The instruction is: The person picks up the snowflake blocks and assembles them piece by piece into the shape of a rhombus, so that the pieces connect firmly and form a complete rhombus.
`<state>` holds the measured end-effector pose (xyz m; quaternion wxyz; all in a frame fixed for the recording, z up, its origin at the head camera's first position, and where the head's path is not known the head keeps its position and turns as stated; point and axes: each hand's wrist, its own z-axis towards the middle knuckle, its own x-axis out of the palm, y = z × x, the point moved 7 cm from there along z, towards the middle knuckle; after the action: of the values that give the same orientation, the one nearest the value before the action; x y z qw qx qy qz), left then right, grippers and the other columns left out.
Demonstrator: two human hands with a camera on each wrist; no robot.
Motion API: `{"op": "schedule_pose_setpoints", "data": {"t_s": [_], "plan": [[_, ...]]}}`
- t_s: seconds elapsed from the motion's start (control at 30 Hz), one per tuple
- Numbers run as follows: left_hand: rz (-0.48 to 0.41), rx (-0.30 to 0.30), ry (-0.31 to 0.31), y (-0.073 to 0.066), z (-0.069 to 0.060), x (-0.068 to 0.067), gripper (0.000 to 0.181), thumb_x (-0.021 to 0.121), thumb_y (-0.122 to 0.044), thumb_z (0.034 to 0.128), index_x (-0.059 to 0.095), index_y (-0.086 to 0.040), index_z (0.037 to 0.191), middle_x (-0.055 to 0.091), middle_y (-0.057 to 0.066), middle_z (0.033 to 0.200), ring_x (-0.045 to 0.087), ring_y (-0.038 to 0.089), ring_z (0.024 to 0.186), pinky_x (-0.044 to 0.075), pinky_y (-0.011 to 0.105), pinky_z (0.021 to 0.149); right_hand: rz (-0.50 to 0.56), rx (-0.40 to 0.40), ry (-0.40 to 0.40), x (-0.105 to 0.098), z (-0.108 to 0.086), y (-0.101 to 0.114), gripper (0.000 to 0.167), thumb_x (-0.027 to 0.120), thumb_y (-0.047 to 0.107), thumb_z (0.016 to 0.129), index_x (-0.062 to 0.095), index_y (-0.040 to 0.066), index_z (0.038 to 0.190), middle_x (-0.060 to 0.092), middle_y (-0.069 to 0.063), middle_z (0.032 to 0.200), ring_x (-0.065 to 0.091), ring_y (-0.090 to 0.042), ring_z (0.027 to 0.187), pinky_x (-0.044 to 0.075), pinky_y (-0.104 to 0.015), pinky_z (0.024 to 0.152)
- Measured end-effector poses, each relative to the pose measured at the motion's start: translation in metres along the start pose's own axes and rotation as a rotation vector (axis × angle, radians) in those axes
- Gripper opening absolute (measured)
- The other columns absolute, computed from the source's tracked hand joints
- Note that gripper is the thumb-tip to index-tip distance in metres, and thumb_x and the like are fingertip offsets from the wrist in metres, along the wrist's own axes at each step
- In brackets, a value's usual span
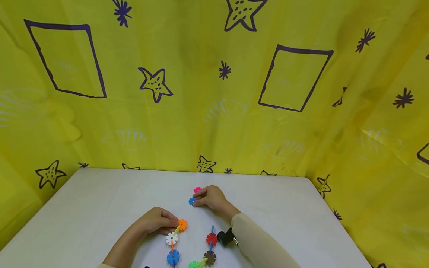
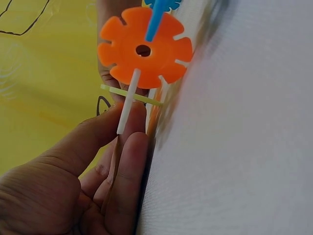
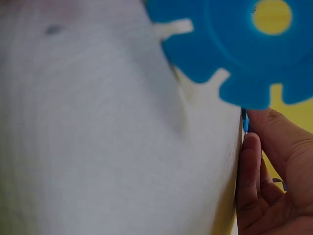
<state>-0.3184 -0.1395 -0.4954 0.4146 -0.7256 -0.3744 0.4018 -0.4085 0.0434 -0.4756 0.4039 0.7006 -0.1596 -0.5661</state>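
Note:
My left hand [image 1: 156,220] pinches an orange notched disc [image 1: 182,225] at the end of a chain of plastic snowflake discs. A yellow disc [image 1: 176,231], a white disc [image 1: 172,238] and a blue disc [image 1: 173,257] follow along that side of the chain. The left wrist view shows another orange disc [image 2: 146,49] close up, above the fingers. Farther back, my right hand [image 1: 212,198] pinches a smaller-looking blue disc [image 1: 192,201] between thumb and fingers. A pink disc [image 1: 197,190] lies just beyond its fingertips; whether they touch is unclear.
Chain pieces at right include a red disc [image 1: 211,239], a brown disc [image 1: 209,257] and a green disc [image 1: 194,264], cut by the frame edge. A black wrist device [image 1: 226,237] sits beside the red disc. Yellow patterned cloth [image 1: 187,123] borders the white table [image 1: 275,208].

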Motion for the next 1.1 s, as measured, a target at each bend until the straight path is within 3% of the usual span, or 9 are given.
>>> {"op": "schedule_pose_setpoints", "data": {"t_s": [0.2,0.47,0.7,0.87,1.1], "plan": [[-0.012,0.000,0.005,0.000,-0.001,0.001,0.025,0.076,-0.017,0.0863,0.074,0.003,0.102,0.074,0.003,0.081,0.067,0.008,0.065,0.060,0.025,0.065,-0.006,-0.001,-0.005,0.001,-0.001,0.000,0.022,0.086,0.022,0.076,0.079,0.014,0.095,0.066,0.008,0.079,0.054,-0.010,0.080,0.045,-0.024,0.072],[-0.012,0.007,0.002,0.000,-0.001,0.000,0.025,0.076,-0.016,0.0864,0.073,0.004,0.102,0.073,0.002,0.079,0.066,0.008,0.064,0.060,0.025,0.064,0.133,-0.041,-0.013,-0.002,-0.006,0.000,0.022,0.086,0.010,0.074,0.074,0.007,0.093,0.066,0.001,0.084,0.057,-0.011,0.077,0.052,-0.021,0.073],[-0.023,0.021,0.004,0.000,-0.001,0.001,0.025,0.075,-0.015,0.0866,0.073,0.005,0.102,0.073,0.002,0.080,0.066,0.008,0.064,0.060,0.025,0.064,0.216,-0.077,-0.010,-0.004,-0.014,-0.001,0.017,0.080,0.006,0.080,0.070,0.002,0.093,0.065,-0.002,0.083,0.057,-0.010,0.075,0.052,-0.018,0.069],[-0.028,0.015,0.008,0.000,-0.001,0.002,0.025,0.075,-0.014,0.0867,0.073,0.005,0.102,0.073,0.003,0.080,0.066,0.008,0.064,0.059,0.024,0.063,0.305,-0.064,0.031,-0.003,-0.020,-0.007,0.013,0.075,0.006,0.085,0.069,0.001,0.096,0.064,-0.001,0.082,0.056,-0.010,0.075,0.050,-0.016,0.066],[-0.026,0.028,0.007,-0.002,-0.001,0.002,0.026,0.075,-0.015,0.0864,0.073,0.005,0.103,0.073,0.002,0.080,0.065,0.008,0.064,0.059,0.024,0.063,0.286,-0.053,0.106,-0.001,-0.034,-0.008,0.009,0.072,0.012,0.089,0.074,0.009,0.098,0.063,0.002,0.085,0.054,-0.013,0.080,0.046,-0.017,0.064]]}}
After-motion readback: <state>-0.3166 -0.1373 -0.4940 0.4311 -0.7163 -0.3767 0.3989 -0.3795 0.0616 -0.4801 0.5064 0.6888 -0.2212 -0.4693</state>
